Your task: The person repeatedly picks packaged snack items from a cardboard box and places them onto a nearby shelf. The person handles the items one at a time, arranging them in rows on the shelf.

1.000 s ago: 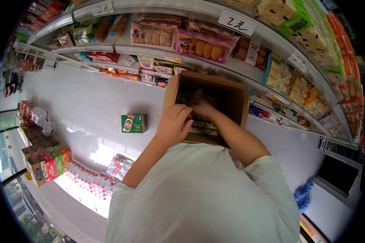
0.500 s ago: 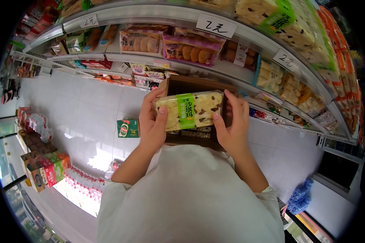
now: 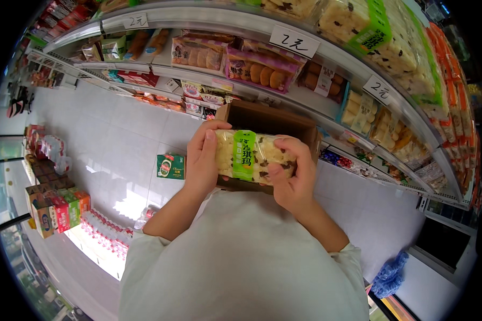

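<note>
Between my two hands is a clear-wrapped pack of pale puffed pastry (image 3: 262, 156) with dark raisin-like bits and a green label band. My left hand (image 3: 202, 155) grips its left end, fingers over the top edge. At the right end my right hand (image 3: 294, 168) is closed on it, thumb on the front face and fingers over the upper corner. Behind and below the pack stands an open cardboard box (image 3: 270, 115), whose inside is mostly hidden by the pack and hands. Similar larger packs (image 3: 359, 27) with green bands sit on the shelf at the upper right.
A curved shelf unit (image 3: 209, 21) with bagged breads (image 3: 260, 69) and price cards spans the front. On the floor to the left are a green carton (image 3: 171, 167), wrapped bottles (image 3: 104, 232) and stacked boxes (image 3: 53, 211). A blue plastic bundle (image 3: 390, 275) lies at the lower right.
The pack has moved slightly down, and its right end has tilted lower. My right hand has shifted left and now wraps further over the pack's end. The view has shifted a little.
</note>
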Demonstrator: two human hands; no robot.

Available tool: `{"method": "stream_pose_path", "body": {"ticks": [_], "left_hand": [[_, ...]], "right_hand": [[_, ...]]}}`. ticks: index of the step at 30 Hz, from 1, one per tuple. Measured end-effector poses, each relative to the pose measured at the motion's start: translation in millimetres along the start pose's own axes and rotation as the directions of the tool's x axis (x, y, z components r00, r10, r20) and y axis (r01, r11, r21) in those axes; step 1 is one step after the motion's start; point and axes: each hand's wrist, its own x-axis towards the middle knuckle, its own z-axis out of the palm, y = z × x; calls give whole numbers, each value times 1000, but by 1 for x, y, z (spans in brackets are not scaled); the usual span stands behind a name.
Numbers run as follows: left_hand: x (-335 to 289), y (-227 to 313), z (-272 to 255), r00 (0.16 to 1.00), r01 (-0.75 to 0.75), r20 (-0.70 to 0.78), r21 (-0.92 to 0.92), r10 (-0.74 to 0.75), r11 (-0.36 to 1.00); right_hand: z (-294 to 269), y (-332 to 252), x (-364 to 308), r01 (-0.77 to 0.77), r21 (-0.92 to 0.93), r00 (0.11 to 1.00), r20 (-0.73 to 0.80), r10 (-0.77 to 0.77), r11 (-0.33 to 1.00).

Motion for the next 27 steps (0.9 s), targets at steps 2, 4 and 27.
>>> {"method": "stream_pose_path", "body": {"ticks": [2, 4, 27], "left_hand": [[-2, 0, 2, 957, -274, -43, 177, 286, 945], [-2, -3, 4, 828, -542, -18, 234, 561, 808], [-12, 64, -10, 947, -299, -22, -426, 321, 854]], "right_hand": [[-5, -15, 7, -508, 572, 831, 128, 541, 644], [-5, -18, 9, -590, 692, 725, 227, 651, 415], [-36, -73, 131, 694, -397, 679, 638, -362, 601]]}}
